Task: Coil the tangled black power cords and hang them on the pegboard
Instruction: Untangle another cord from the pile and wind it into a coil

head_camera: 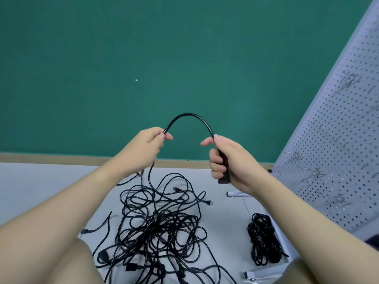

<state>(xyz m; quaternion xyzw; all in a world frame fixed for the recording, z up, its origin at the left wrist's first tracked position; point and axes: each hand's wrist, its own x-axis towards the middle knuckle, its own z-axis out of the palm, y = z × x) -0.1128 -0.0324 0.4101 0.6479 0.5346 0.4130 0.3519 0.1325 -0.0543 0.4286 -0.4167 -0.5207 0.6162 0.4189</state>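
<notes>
A black power cord [189, 116] arches between my two raised hands. My left hand [146, 147] pinches the cord near its left end, and the cord drops from there into the pile. My right hand [226, 158] grips the cord's black plug end [223, 171] in a fist. Below, on the light floor, lies a big tangle of black cords [162, 228] with several plugs showing. A coiled bundle of black cord [264, 240] lies on the floor to the right. The white pegboard [338, 140] with metal hooks stands at the right.
A green wall [143, 58] with a tan baseboard [51, 158] stands behind. The pegboard's feet with small casters [235, 194] sit on the floor near the coiled bundle. My knees show at the bottom left and bottom right.
</notes>
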